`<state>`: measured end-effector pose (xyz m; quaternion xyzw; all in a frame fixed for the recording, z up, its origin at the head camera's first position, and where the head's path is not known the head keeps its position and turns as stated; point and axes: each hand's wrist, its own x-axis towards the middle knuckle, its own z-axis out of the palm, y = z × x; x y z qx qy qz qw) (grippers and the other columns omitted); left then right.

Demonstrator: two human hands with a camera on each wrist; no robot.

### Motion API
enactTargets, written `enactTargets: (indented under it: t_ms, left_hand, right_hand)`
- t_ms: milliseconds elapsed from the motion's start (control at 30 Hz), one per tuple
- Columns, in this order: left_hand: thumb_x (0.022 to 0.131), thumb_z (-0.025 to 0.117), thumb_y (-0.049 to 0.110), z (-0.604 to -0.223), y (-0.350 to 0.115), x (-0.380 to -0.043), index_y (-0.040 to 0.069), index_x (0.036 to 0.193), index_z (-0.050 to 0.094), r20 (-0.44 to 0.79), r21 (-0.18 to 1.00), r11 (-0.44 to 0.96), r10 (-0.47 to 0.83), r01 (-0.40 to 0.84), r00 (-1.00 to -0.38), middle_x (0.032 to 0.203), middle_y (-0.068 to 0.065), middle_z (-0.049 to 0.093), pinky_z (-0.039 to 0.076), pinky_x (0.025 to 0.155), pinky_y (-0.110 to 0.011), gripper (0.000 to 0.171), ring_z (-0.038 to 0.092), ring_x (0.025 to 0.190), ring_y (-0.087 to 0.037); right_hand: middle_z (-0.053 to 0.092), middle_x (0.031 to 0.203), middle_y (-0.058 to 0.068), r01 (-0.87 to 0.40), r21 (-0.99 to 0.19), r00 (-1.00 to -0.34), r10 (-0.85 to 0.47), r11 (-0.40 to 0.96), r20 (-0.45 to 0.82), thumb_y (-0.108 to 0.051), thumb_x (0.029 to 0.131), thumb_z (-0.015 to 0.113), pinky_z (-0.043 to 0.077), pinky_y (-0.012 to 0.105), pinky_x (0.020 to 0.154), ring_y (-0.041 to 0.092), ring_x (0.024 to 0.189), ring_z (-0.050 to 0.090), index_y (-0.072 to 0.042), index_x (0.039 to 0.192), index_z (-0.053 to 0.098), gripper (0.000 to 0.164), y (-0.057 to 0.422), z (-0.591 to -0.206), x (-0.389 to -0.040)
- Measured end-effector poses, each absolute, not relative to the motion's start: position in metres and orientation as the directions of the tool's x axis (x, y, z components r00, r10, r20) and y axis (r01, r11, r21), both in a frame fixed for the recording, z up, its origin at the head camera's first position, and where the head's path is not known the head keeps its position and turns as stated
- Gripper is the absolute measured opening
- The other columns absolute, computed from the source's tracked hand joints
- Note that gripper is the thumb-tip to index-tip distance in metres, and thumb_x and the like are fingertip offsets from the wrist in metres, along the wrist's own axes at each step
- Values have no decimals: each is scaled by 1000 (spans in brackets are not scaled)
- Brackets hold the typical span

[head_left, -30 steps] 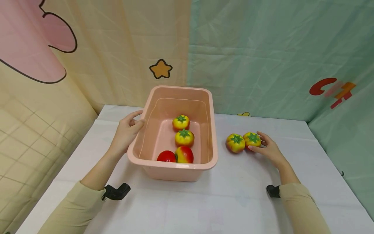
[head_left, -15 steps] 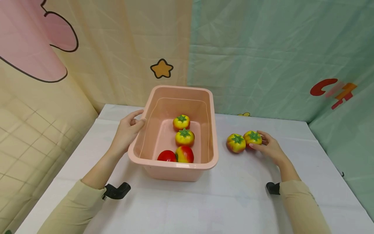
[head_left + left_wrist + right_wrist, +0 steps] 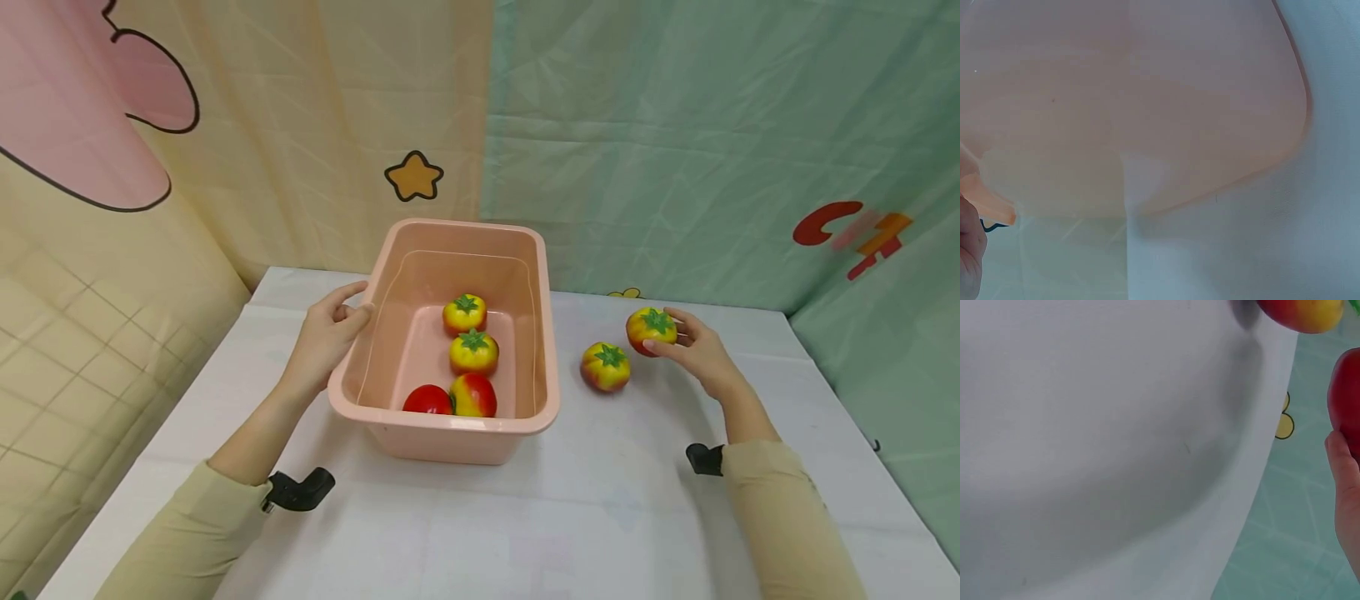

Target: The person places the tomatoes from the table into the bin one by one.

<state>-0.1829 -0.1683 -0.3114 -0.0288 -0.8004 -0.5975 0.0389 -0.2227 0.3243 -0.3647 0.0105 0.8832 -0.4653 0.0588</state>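
My left hand (image 3: 324, 337) grips the left rim of a pink plastic tub (image 3: 450, 437), thumb on the inside. Several red-and-yellow tomatoes lie in the tub, among them a green-topped tomato (image 3: 474, 355) and a red one (image 3: 427, 400) by the near wall. To the right of the tub my right hand (image 3: 699, 348) holds another tomato (image 3: 649, 330) between thumb and fingers, raised above the table. A second loose tomato (image 3: 605, 367) rests on the table between that hand and the tub. In the right wrist view the held tomato (image 3: 1346, 400) is partly cut off by the edge.
A white cloth covers the table (image 3: 480, 533). Patterned curtains (image 3: 675, 150) hang close behind its far edge and along both sides. Black mounts (image 3: 302, 490) are strapped at both wrists.
My right hand has lifted its tomato off the table, up and slightly right, away from the neighbouring tomato. My left hand and the tub have stayed put.
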Motion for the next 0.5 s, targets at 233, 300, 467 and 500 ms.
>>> enactTargets:
  t_ms: [233, 300, 467, 500]
  left_hand:
    - [94, 53, 24, -311, -168, -182, 4, 140, 41, 109, 951, 293, -3, 103, -994, 78, -9, 57, 53, 59, -24, 51, 60, 66, -13]
    - [94, 53, 24, -312, -168, -182, 5, 140, 41, 108, 951, 293, -4, 102, -994, 78, -9, 57, 53, 59, -24, 51, 60, 65, -13]
    - [94, 53, 23, -312, -168, -182, 6, 140, 40, 103, 953, 286, -4, 97, -995, 78, -9, 57, 52, 59, -24, 51, 59, 65, -12]
    - [94, 53, 23, -312, -168, -182, 6, 140, 40, 102, 954, 285, -4, 96, -995, 78, -9, 57, 52, 59, -24, 51, 59, 65, -12]
  right_hand:
    - [22, 145, 28, 46, -816, -994, -58, 576, -97, -37, 87, 64, 30, 56, 102, 44, 129, 28, -11, 150, 11, 86, 313, -342, -234]
    - [23, 144, 28, 36, -815, -993, -68, 578, -91, -37, 87, 64, 30, 55, 102, 43, 129, 29, -11, 150, 12, 86, 309, -336, -236]
    - [27, 143, 26, 39, -815, -994, -65, 579, -93, -41, 85, 65, 30, 57, 102, 42, 128, 31, -12, 150, 15, 87, 296, -321, -241]
    - [27, 143, 25, 41, -816, -993, -64, 576, -95, -42, 85, 65, 30, 57, 101, 42, 128, 31, -12, 150, 16, 87, 294, -319, -242]
